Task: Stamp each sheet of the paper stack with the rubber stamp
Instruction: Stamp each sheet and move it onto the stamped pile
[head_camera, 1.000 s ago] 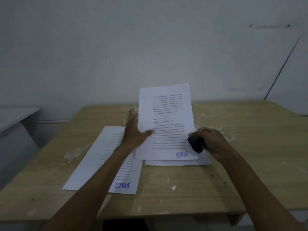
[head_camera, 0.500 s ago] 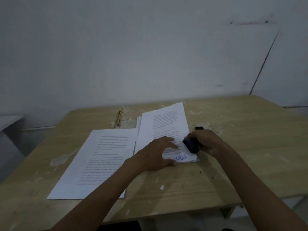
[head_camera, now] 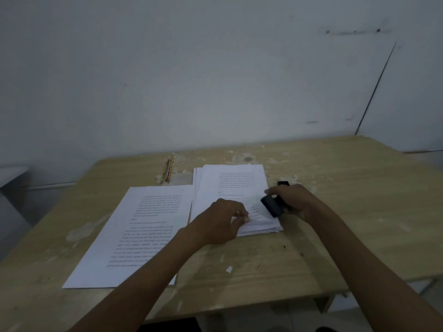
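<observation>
A: What fills the scene, biggest first?

B: A pale wooden table (head_camera: 335,212) with worn, blotchy patches spans the lower half of the frame. On it, left of centre, lies a separate white printed sheet (head_camera: 143,231); whether it lies on others I cannot tell. Just right of it, at the centre, sits the stack of white printed paper (head_camera: 230,183), its edges fanned slightly.

A: And the hands?

B: The left hand (head_camera: 215,224) pinches the near edge of the stack's top sheet, fingers curled round the paper, which buckles there. The right hand (head_camera: 294,201) grips a small black rubber stamp (head_camera: 272,206), held over the right edge of the stack, close to the page.

A: Anything smaller?

B: Two thin pencils (head_camera: 167,170) lie side by side near the table's far edge, above the single sheet, and a little black object (head_camera: 283,183) sits just beyond the right hand.

A: Which step is this?

B: Turning over, I judge: the top sheet is being lifted aside. The next move calls for clearing it leftward, then pressing the stamp squarely on the fresh page's lower margin.
</observation>
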